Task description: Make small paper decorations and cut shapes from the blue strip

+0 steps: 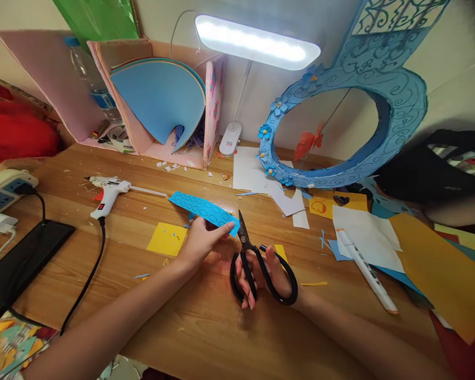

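Note:
Pinched between the thumb and fingers of my left hand is a strip of blue paper with rows of oval outlines drawn on it. My right hand has its fingers through the large black loops of a pair of scissors. The scissor blades point up and away, right beside the strip's right end; I cannot tell whether they touch it. Under the left wrist side lies a yellow paper square on the wooden table.
A white glue gun and a black phone lie left. At the back stand a pink box, a lit lamp and a decorated blue ring. To the right are a white marker and coloured paper sheets.

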Motion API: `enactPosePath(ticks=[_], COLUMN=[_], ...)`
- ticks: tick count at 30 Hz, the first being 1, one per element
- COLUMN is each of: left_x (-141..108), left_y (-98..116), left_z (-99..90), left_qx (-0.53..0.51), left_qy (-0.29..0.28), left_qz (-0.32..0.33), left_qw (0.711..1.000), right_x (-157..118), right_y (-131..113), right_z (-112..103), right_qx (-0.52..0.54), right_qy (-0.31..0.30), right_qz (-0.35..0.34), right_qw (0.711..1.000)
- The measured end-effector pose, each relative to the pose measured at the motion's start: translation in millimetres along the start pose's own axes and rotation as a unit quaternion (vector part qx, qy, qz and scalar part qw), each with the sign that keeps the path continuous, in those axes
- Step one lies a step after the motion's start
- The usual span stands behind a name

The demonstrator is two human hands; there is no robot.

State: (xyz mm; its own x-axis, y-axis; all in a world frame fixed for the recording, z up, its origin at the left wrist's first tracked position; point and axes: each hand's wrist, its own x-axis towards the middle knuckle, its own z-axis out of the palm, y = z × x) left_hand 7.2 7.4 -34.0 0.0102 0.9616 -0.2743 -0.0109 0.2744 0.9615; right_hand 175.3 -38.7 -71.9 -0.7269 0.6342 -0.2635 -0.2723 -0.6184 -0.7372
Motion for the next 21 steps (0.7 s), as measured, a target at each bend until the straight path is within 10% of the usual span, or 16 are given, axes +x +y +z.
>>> enactPosePath(ticks=[21], left_x=[0], left_y=[10], left_z=[1.3], left_qx=[-0.093], left_qy=[0.012], left_qz=[0.016], left_qw=[0.995], right_x=[4], right_y=[11], right_z=[-7], right_qx=[0.036], right_qy=[-0.022], right_qz=[-0.012], right_qw=[0.999])
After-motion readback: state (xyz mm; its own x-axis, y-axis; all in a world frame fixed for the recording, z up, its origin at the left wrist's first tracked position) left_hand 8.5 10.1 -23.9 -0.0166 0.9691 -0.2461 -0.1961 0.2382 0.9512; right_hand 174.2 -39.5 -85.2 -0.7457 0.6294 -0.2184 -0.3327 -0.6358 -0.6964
